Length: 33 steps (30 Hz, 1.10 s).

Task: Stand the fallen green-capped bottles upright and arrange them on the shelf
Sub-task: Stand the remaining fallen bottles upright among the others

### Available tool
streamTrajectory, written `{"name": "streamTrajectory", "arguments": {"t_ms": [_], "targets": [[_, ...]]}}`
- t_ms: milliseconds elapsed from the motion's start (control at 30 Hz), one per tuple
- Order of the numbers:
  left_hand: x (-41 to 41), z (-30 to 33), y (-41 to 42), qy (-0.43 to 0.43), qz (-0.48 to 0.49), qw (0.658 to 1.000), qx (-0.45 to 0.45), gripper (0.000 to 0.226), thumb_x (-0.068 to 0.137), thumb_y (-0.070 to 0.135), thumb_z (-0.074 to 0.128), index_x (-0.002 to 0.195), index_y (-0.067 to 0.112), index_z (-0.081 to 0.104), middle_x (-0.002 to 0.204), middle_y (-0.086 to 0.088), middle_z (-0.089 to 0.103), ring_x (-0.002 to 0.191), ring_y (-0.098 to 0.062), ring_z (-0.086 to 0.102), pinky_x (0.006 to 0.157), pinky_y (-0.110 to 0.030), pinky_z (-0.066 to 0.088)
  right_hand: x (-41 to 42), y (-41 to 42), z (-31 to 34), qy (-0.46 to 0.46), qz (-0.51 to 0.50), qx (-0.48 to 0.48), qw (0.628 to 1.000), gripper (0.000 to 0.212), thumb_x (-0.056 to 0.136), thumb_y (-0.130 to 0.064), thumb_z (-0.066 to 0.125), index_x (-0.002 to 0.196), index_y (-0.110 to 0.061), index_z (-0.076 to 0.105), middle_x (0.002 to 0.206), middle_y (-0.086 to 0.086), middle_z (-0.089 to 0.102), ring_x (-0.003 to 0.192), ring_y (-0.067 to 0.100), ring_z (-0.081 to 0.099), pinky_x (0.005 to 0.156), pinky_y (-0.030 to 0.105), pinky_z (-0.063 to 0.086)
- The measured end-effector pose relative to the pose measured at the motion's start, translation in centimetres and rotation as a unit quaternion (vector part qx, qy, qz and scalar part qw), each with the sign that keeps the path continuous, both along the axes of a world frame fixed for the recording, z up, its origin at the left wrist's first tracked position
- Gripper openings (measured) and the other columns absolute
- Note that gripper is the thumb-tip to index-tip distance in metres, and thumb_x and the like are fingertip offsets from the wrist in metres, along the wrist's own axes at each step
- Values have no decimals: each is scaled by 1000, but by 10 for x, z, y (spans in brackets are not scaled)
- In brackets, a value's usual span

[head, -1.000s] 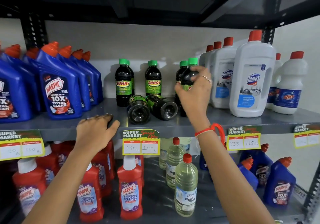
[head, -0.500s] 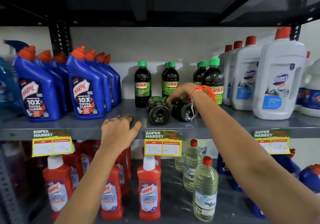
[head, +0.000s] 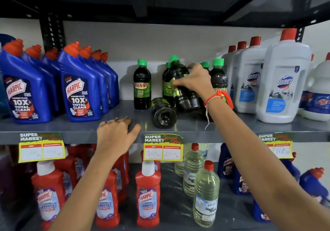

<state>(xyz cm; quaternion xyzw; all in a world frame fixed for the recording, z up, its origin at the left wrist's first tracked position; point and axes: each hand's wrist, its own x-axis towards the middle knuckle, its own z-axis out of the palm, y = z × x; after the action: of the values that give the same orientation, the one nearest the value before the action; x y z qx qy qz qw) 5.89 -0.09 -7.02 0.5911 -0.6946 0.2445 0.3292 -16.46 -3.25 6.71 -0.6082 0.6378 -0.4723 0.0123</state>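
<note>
1. Head view, centre of frame: right hand [head: 195,80] closed around a dark green-capped bottle [head: 180,87], fingers wrapped over its label; bottle tilted, cap toward upper left, base low over the grey shelf [head: 232,127]; contact between base and shelf not discernible
2. Just left of and below it: a second green-capped bottle, fallen [head: 163,112], lying on its side on the shelf, base toward the camera, neck pointing to the back
3. Upright green-capped bottles behind: one with a SUNNY label [head: 142,86] standing alone left of centre; one partly hidden behind the tilted bottle; two more [head: 218,77] right of the hand, close beside the white bottles
4. Lower centre-left: left hand [head: 116,136] lying flat on the front edge of the shelf, fingers loosely spread, palm down, grasping nothing
5. Red thread band [head: 219,96] around the right wrist, loose end hanging down
6. Left part of shelf: rows of blue Harpic bottles [head: 80,87] with orange caps
7. Right part of shelf: white Domex bottles [head: 284,80] with red caps
8. Shelf front: yellow price tags [head: 163,147]
9. Lower shelf, bottom of frame: red Harpic bottles [head: 147,195] at left and centre, clear bottles [head: 206,195] with red caps at centre right, more blue bottles at far right
</note>
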Motion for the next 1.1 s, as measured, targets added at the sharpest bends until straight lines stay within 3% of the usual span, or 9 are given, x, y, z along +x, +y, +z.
{"name": "streamTrajectory", "arguments": {"t_ms": [167, 300, 567, 667, 833, 933, 1033, 1100], "targets": [[1, 0, -1, -8, 0, 1000, -6, 68, 76, 54, 16, 93, 17, 71, 89, -7, 72, 81, -26, 63, 69, -33, 36, 2, 14, -16, -62, 28, -87, 994, 82, 58, -36, 83, 129, -11, 49, 123, 8, 61, 116, 24, 56, 95, 30, 44], [1, -1, -1, -12, 2, 1000, -11, 68, 76, 54, 17, 93, 16, 71, 86, -9, 72, 78, -26, 63, 68, -33, 37, 1, 12, -40, -81, 36, -103, 991, 83, 57, -34, 84, 128, -11, 49, 121, 6, 64, 115, 22, 58, 88, 23, 44], [2, -2, -4, -21, 9, 1000, -7, 67, 77, 53, 16, 93, 17, 70, 86, -7, 72, 77, -26, 63, 68, -33, 39, -3, 7, -60, -122, 81, -91, 985, 96, 65, -32, 79, 141, -7, 27, 133, 11, 53, 123, 26, 51, 102, 35, 44], [2, -2, -5, -19, 11, 1000, -6, 66, 77, 53, 17, 94, 17, 70, 89, -8, 72, 80, -26, 63, 69, -34, 39, -3, 9, -60, -94, 77, -84, 989, 97, 67, -35, 78, 141, -6, 24, 130, 14, 54, 121, 29, 51, 99, 32, 43], [1, -2, -4, -24, 12, 1000, -3, 67, 77, 53, 16, 96, 17, 69, 91, -8, 72, 82, -26, 63, 71, -35, 39, 6, 19, -56, 67, -37, -73, 994, 106, 64, -57, 74, 139, 0, 25, 138, 23, 41, 126, 36, 45, 98, 39, 42], [1, -1, -3, -23, 15, 1000, 2, 67, 77, 52, 16, 96, 17, 69, 92, -7, 72, 82, -26, 63, 71, -35, 40, 7, 20, -48, 84, -60, -79, 991, 99, 63, -53, 76, 132, 1, 31, 132, 22, 46, 122, 35, 49, 93, 39, 45], [1, -1, -4, -24, 16, 1000, 4, 66, 78, 53, 16, 97, 18, 68, 91, -7, 72, 82, -25, 63, 72, -35, 40, 3, 15, -43, 35, -7, -68, 997, 93, 64, -42, 80, 129, 4, 31, 124, 19, 53, 118, 34, 51, 92, 39, 45], [2, -1, -3, -23, 14, 1000, 3, 65, 78, 52, 17, 95, 17, 69, 89, -7, 72, 80, -25, 64, 71, -35, 41, -3, 10, -41, -58, 56, -32, 996, 96, 67, -31, 80, 136, 5, 24, 130, 18, 52, 122, 32, 50, 98, 36, 44]]}}
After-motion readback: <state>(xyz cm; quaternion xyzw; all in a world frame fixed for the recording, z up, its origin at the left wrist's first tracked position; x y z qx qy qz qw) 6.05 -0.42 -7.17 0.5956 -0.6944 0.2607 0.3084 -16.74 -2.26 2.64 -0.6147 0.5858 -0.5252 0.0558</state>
